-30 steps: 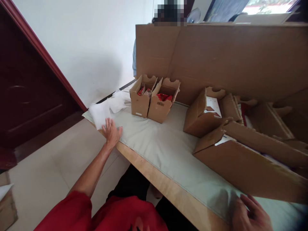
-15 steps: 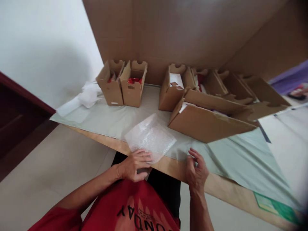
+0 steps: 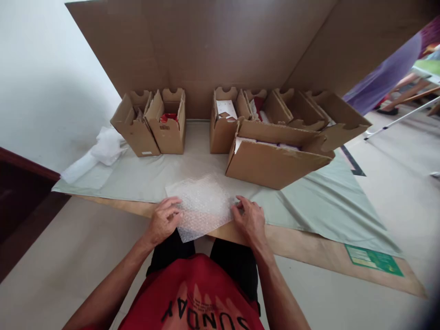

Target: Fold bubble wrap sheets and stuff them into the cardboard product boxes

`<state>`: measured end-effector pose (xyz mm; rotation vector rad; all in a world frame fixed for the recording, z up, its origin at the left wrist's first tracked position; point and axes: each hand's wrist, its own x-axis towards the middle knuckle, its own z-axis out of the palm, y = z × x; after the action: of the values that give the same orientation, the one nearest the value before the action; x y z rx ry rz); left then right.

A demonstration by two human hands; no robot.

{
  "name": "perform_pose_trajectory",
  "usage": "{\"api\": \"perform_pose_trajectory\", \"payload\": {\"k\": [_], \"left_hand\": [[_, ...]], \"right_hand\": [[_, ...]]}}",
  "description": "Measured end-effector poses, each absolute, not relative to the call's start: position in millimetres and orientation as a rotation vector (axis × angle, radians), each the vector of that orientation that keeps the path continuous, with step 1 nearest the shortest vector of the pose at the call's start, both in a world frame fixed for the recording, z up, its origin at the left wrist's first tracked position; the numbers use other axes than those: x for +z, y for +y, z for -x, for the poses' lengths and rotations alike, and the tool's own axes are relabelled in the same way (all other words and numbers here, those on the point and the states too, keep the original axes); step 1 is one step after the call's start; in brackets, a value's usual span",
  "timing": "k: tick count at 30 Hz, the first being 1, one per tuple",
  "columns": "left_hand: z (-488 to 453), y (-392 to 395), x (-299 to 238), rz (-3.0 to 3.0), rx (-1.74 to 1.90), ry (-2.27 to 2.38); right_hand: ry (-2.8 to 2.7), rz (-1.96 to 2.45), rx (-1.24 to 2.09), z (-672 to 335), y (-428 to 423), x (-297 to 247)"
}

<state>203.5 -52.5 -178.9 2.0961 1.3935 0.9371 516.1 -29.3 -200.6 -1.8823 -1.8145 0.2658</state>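
Observation:
A clear sheet of bubble wrap lies at the near edge of the wooden table, partly hanging over it, on a pale green cloth. My left hand pinches its left edge with curled fingers. My right hand grips its right edge the same way. Behind the sheet stands a large open cardboard box with white items inside.
Two small open boxes with red contents stand at the back left, with more open boxes at the back right. A pile of white wrap lies at the far left. A tall cardboard wall backs the table. Another person is at right.
My left hand left the white pile at the far left and brought a bubble wrap sheet to the near edge. My right hand has taken hold of its right edge. The view swung right.

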Motion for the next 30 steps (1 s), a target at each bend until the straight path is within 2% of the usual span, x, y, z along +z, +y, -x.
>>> {"api": "perform_pose_trajectory", "payload": {"k": [3, 11, 15, 18, 20, 25, 30], "left_hand": [[-206, -49, -191, -2.223, 0.792, 1.645], [-213, -7, -171, -2.419, 0.246, 1.567], [-215, -6, -161, -2.415, 0.287, 1.605], [-230, -16, -162, -2.417, 0.428, 1.566], [-244, -17, -165, -2.428, 0.471, 1.513], [-266, -1, -177, -2.476, 0.285, 1.450], [-245, -5, -186, -2.481, 0.178, 1.638]], "right_hand": [[-1.854, 1.861, 0.189, -507, -37, -207], [-1.978, 1.690, 0.183, -498, -97, -203], [-1.880, 1.720, 0.074, -509, -103, -190], [-1.842, 1.703, -0.046, -503, -81, -180], [-1.937, 1.663, -0.010, -483, -59, -179], [-2.297, 1.632, 0.188, -428, -20, -193], [-2.291, 1.736, 0.151, -453, -28, -207]]}}
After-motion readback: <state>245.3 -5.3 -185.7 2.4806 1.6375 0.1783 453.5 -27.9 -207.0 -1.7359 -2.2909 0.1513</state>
